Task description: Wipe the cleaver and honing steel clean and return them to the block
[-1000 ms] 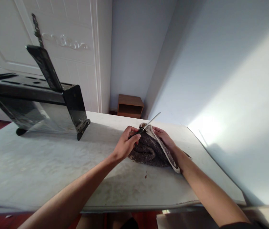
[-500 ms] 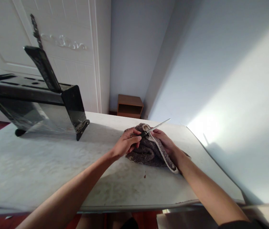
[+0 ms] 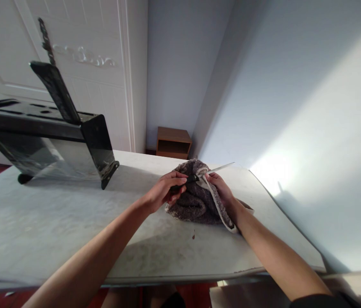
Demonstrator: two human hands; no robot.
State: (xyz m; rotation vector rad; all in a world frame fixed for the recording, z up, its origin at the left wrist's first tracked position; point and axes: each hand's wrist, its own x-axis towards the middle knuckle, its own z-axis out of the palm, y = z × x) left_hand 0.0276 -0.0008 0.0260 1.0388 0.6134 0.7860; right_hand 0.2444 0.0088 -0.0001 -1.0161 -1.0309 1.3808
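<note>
My left hand (image 3: 164, 188) is closed around the black handle of a knife (image 3: 193, 178). Its slim, pale blade points right and slightly up, and the tip shows beyond my right hand. A brown-grey towel (image 3: 193, 207) with a light edging lies bunched on the table beneath both hands. My right hand (image 3: 221, 188) grips the towel by its edge, close against the blade near the handle. The fingers under the cloth are partly hidden.
A black knife block (image 3: 93, 128) with clear sides stands on the left of the white table (image 3: 103, 231), a black handle sticking up from it. A small brown cabinet (image 3: 174, 134) is beyond the far edge. A wall (image 3: 295, 107) borders the right side.
The knife has shifted a little right, its tip reaching farther out. My left hand sits slightly farther left on the handle, showing more of it. The towel's upper part bulges higher behind the handle.
</note>
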